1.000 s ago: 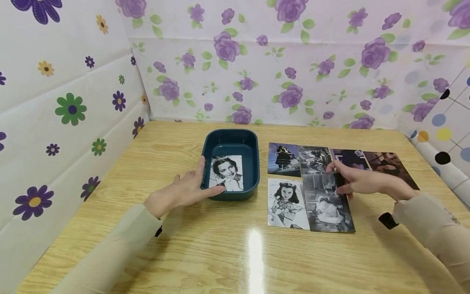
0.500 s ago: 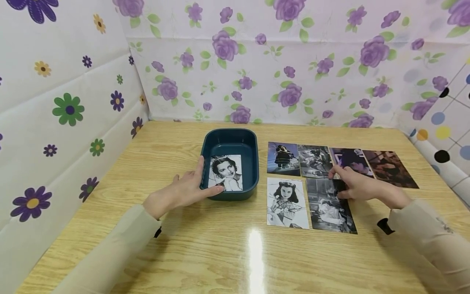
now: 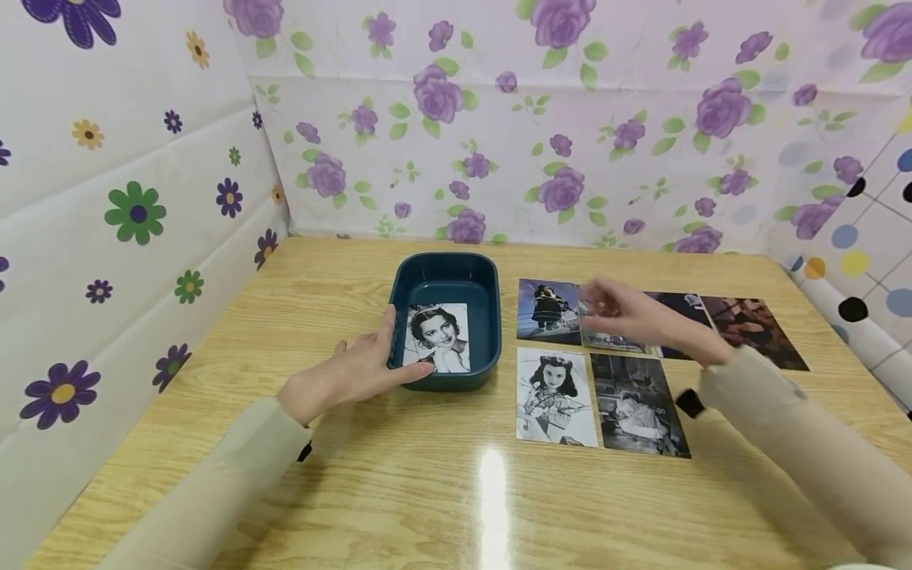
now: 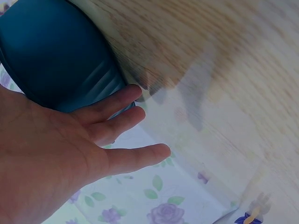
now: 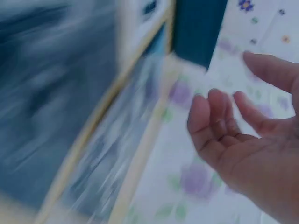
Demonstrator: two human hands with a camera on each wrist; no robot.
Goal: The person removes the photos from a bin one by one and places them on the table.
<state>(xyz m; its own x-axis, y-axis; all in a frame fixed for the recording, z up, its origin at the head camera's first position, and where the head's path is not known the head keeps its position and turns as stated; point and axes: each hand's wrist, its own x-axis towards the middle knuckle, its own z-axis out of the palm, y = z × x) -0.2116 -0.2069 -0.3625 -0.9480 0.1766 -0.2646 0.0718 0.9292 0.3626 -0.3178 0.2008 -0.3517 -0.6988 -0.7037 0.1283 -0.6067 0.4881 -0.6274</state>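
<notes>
My left hand (image 3: 356,366) touches the left side of a dark teal rectangular tub (image 3: 486,364), thumb over its front rim. In the left wrist view the fingers lie straight along the tub's ribbed wall (image 4: 88,74). Inside the tub lies a black-and-white portrait photo (image 3: 439,336). Over the back row of photos my right hand (image 3: 630,313) hovers, its fingers loosely bent with nothing between them. It partly covers a black-and-white photo (image 3: 614,342) there. In front of it a darker black-and-white photo (image 3: 637,412) lies flat, beside a signed portrait photo (image 3: 556,400).
In the back row also lie a blue photo of a couple (image 3: 547,313), a purplish photo (image 3: 680,305) partly under the right forearm, and a brown photo (image 3: 755,332). Flower-printed sheets (image 3: 499,142) stand behind and left of the wooden table (image 3: 399,475).
My right hand has let go of the dark front photo, which now lies flat, and has moved back and left over the back row. The left hand stays at the tub.
</notes>
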